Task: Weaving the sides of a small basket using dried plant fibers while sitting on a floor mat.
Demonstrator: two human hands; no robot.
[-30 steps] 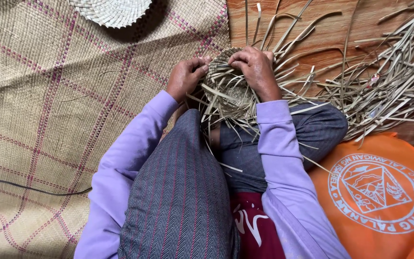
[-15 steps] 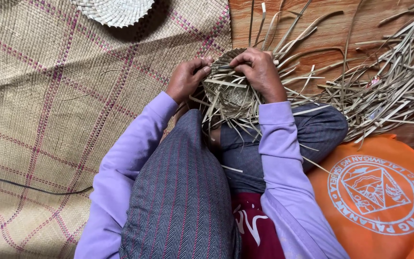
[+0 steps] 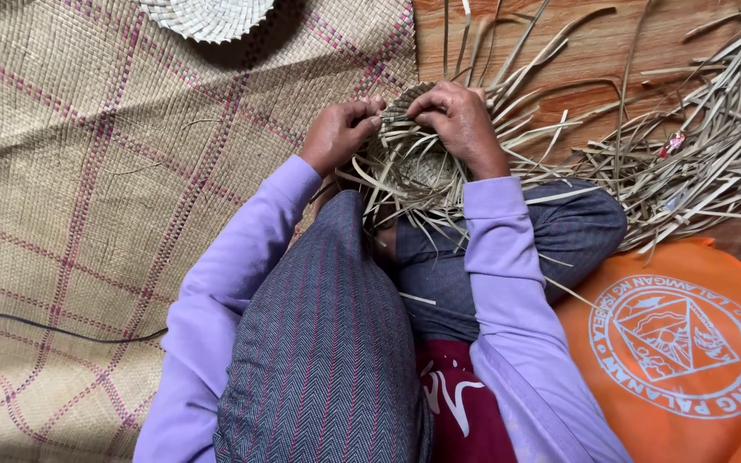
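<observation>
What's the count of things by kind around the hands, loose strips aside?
Hands: 2, left hand and right hand, both on the half-woven basket
Half-woven basket: 1
Finished woven disc: 1
Floor mat: 1
Orange bag: 1
Black cable: 1
Total: 7

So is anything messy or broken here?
Nothing looks broken. The dry strips lie scattered loosely over the wooden floor, and a black cable trails across the woven mat. Both hands, left hand and right hand, grip the half-woven basket.

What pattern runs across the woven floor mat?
Tan floor mat crossed by a pink-red line grid, clearest in the head view.
</observation>
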